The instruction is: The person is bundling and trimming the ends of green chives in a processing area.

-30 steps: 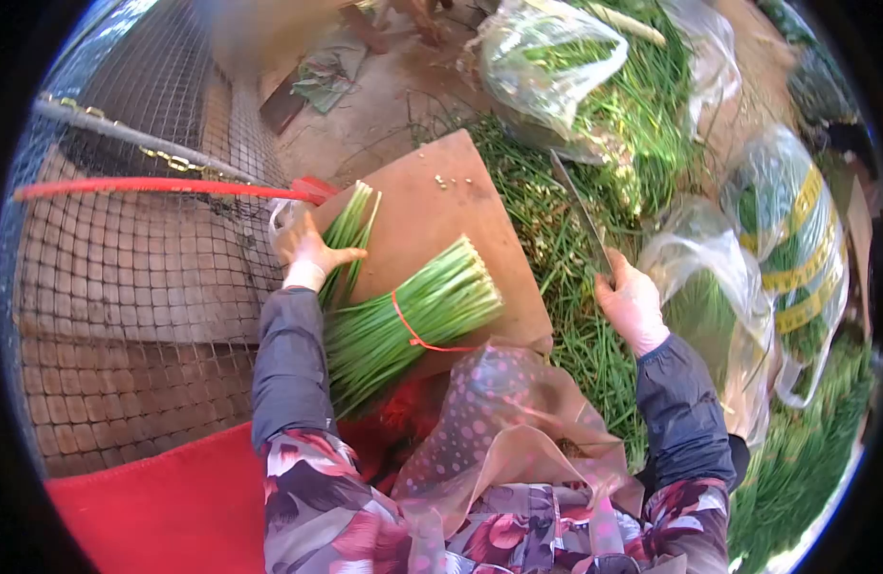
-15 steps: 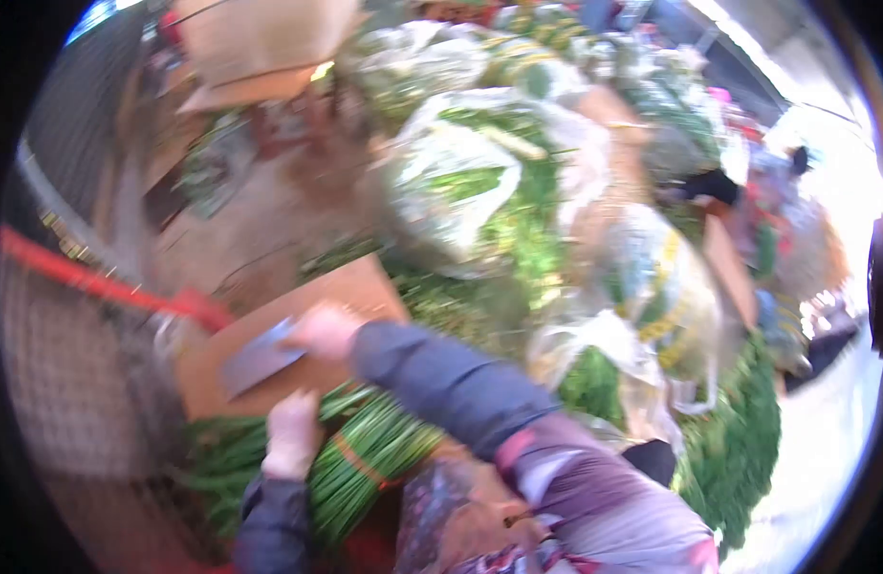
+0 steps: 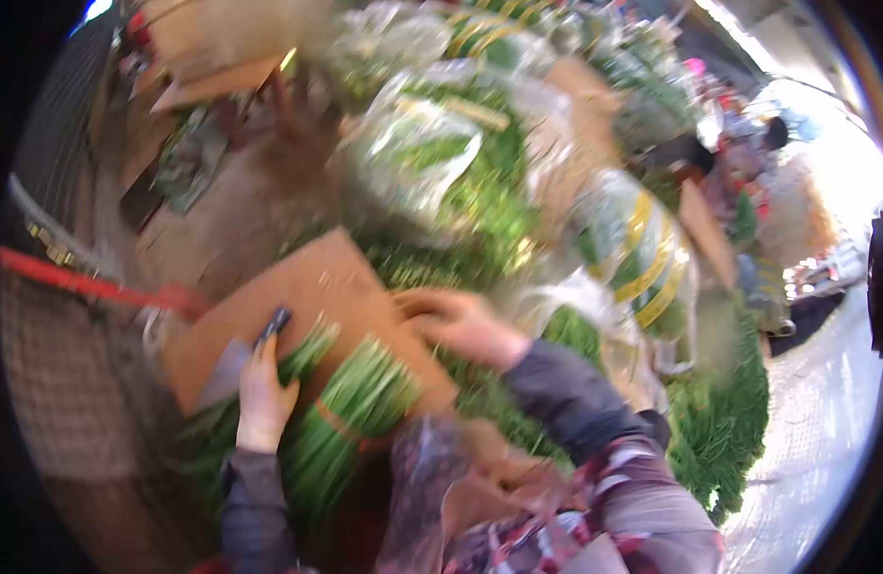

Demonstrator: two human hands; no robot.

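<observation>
My left hand (image 3: 261, 402) lies over a loose bunch of green stalks (image 3: 310, 352), its forefinger stretched up to the dark handle of a broad-bladed knife (image 3: 274, 323) and its thumb apart. The knife rests on a brown cardboard sheet (image 3: 350, 292), and my left hand hides part of its blade. Beside that hand, a bundle of green stalks (image 3: 365, 387) is bound with an orange band. At the cardboard's right edge is my right hand (image 3: 465, 330), fingers extended leftward and blurred, with nothing visible in them.
A large clear bag of leafy greens (image 3: 432, 158) stands beyond the cardboard. More bagged greens with yellow tape (image 3: 642, 263) sit at the right, above a green heap (image 3: 723, 430). A red bar (image 3: 87, 277) crosses the left side. A cardboard box (image 3: 226, 38) is at the back.
My right hand has let go of the knife, now lying on the cardboard, and moved right to the cardboard's edge. My left hand has shifted upward to the knife handle.
</observation>
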